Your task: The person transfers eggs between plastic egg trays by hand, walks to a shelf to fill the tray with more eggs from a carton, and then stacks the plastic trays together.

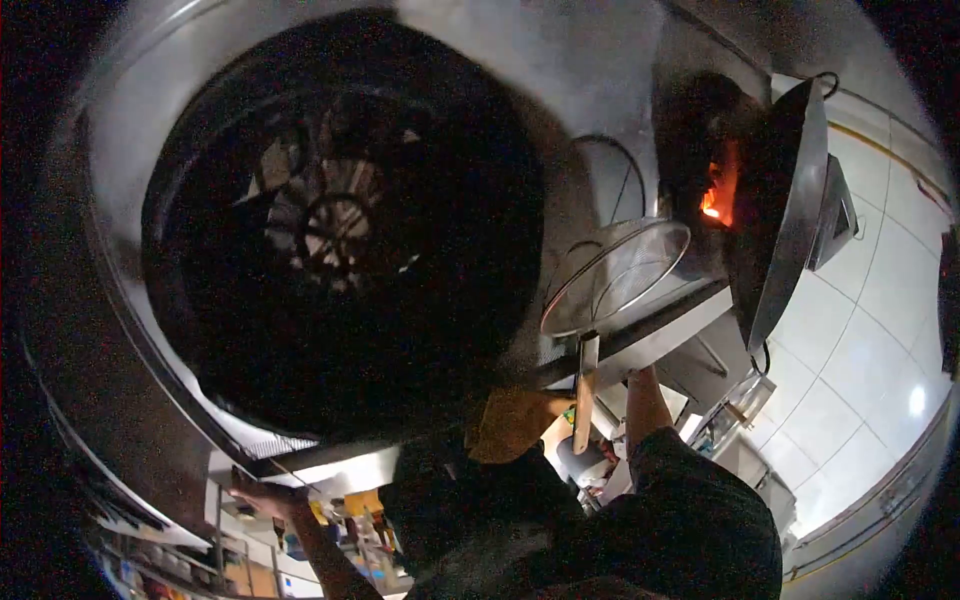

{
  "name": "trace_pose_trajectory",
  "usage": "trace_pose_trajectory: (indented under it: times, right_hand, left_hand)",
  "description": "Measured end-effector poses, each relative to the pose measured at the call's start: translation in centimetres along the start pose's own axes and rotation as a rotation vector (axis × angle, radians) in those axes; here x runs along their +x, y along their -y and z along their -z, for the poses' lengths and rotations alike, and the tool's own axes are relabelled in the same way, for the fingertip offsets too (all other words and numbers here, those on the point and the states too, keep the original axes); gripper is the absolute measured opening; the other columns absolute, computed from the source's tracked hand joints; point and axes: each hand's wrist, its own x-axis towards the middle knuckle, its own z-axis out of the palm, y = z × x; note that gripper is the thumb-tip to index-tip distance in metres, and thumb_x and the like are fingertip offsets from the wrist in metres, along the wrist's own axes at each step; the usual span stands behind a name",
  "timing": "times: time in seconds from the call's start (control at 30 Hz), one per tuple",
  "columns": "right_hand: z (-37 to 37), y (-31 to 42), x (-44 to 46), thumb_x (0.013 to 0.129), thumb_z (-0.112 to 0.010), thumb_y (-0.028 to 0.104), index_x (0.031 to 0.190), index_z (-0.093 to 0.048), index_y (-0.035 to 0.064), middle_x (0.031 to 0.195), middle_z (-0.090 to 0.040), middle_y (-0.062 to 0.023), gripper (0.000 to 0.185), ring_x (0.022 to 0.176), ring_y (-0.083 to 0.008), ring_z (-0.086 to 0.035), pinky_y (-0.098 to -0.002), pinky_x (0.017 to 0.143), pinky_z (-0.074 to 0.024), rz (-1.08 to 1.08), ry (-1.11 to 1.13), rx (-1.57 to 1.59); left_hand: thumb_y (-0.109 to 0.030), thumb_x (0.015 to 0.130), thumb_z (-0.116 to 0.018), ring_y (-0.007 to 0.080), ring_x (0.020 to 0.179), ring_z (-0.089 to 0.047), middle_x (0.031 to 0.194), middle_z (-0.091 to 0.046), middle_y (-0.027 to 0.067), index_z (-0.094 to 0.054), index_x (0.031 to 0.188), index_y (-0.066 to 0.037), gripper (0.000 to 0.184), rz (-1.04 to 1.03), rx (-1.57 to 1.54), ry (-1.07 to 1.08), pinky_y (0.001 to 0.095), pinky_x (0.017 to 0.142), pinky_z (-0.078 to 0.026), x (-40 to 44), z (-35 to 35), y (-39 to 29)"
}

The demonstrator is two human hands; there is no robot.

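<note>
My left hand (268, 494) is at the front edge of the stove, below the large round black burner opening (470, 300). Its fingers are too dark to make out clearly. My right forearm (646, 405) reaches up to the metal front edge on the other side, and the hand itself is hidden there. Between my arms and the flame, a round wire strainer (660, 238) with a wooden handle (585, 400) rests across the stove edge, closest to my right arm. A dark wok (800, 190) with loop handles stands tilted beside an orange flame (714, 205).
Bare metal stove top (580, 60) surrounds the burner opening. White tiles (850, 330) lie beyond the wok. Shelves with bottles and containers (350, 520) show at the lower left, and more kitchen items are near my right arm.
</note>
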Motion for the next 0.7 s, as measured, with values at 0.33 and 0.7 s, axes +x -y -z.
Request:
trace_pose_trajectory:
  times: [0.33, 0.7]
  right_hand:
    - [0.3, 0.4, 0.1, 0.094, -0.047, 0.033, 0.113, -0.056, 0.0069, 0.101, -0.064, -0.0097, 0.033, 0.091, -0.0253, -0.062, -0.0395, 0.076, -0.0502, -0.06, -0.017, 0.034]
    - [-1.6, 0.6, -0.6, 0.094, -0.047, 0.036, 0.116, -0.055, 0.0062, 0.103, -0.064, -0.0104, 0.038, 0.092, -0.0254, -0.062, -0.0396, 0.077, -0.0504, -0.071, 0.009, 0.069]
  left_hand:
    - [-0.037, 0.104, -0.02, 0.0267, 0.114, -0.054, 0.125, -0.057, 0.0139, -0.048, 0.13, -0.002, 0.051, -0.175, -0.061, 0.183, 0.0407, 0.106, -0.039, 0.0, 0.8, -0.2]
    - [-0.042, 0.08, -0.067, 0.0389, 0.117, -0.052, 0.134, -0.05, 0.0206, -0.026, 0.145, -0.001, 0.087, -0.715, 0.4, 0.118, 0.0512, 0.102, -0.04, 3.5, 1.4, 7.5]
